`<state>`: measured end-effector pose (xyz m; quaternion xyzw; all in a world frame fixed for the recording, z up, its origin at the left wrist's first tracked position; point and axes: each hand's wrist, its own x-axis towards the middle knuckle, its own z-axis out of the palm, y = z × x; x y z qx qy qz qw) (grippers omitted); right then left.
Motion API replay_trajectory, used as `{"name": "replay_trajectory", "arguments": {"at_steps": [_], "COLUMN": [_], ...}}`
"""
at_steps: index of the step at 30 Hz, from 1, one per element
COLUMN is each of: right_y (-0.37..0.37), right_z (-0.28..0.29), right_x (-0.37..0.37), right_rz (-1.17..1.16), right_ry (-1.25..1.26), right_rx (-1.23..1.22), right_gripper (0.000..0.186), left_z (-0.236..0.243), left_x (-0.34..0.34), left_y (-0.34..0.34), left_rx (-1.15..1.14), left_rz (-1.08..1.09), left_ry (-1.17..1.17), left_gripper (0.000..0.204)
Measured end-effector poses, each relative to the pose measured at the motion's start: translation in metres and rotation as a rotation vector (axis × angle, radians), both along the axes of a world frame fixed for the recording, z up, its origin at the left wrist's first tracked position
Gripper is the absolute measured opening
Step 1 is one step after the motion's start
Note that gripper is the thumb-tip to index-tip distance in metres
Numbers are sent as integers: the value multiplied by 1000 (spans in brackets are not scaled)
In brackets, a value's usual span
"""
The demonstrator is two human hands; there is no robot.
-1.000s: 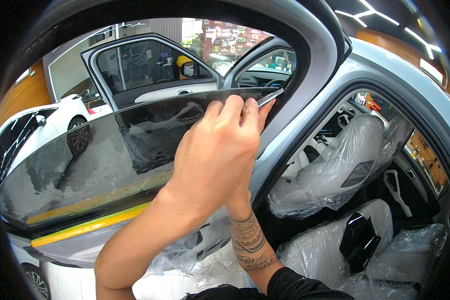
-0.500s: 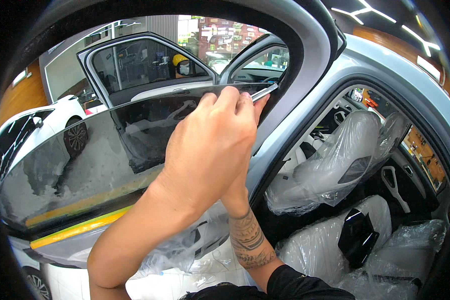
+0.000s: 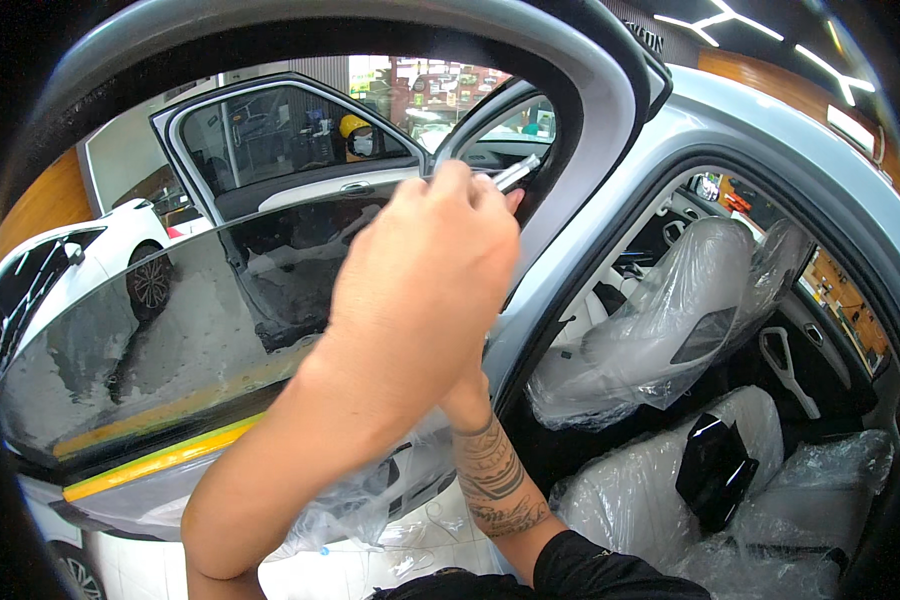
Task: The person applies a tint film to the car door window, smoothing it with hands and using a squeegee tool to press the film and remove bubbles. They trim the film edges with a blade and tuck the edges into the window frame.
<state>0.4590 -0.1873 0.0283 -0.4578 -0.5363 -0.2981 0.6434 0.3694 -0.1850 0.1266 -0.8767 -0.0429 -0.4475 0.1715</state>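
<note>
In front of me is a car door's dark-tinted window glass (image 3: 200, 310), wet and patchy over its face. My left hand (image 3: 425, 255) is raised at its upper right part, fingers curled round a slim silver tool (image 3: 517, 173). The tool's end sticks out to the right, beside the black inner edge of the door frame (image 3: 610, 130). Its exact kind is hard to make out. My right hand (image 3: 467, 402) is largely behind the left one, below a tattooed forearm's reach; its fingers are hidden, so its grip does not show.
A yellow strip (image 3: 160, 460) runs along the door below the glass. To the right, the car's opening shows plastic-wrapped seats (image 3: 660, 310) and a glossy black piece (image 3: 715, 470) on the rear seat. Beyond the glass stand another open car door (image 3: 295, 190) and a white car (image 3: 100, 245).
The whole view has shifted slightly, with the door frame now farther left. My left hand and the silver tool appear a little higher against the glass's top edge, the grip unchanged.
</note>
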Motion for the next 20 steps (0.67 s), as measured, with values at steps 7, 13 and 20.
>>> {"name": "replay_trajectory", "arguments": {"at_steps": [7,13,20], "right_y": [15,-6,0], "right_z": [15,3,15], "right_x": [-28,2,-15], "right_rz": [-79,-203,-98], "right_ry": [-5,-13,11], "right_rx": [12,-54,17], "right_gripper": [104,105,103], "left_z": [46,64,96], "left_x": [-68,-32,-27], "left_y": [11,22,47], "left_rx": [132,364,133], "left_rz": [34,34,97], "left_ry": [-69,124,168], "left_gripper": [24,26,32]}}
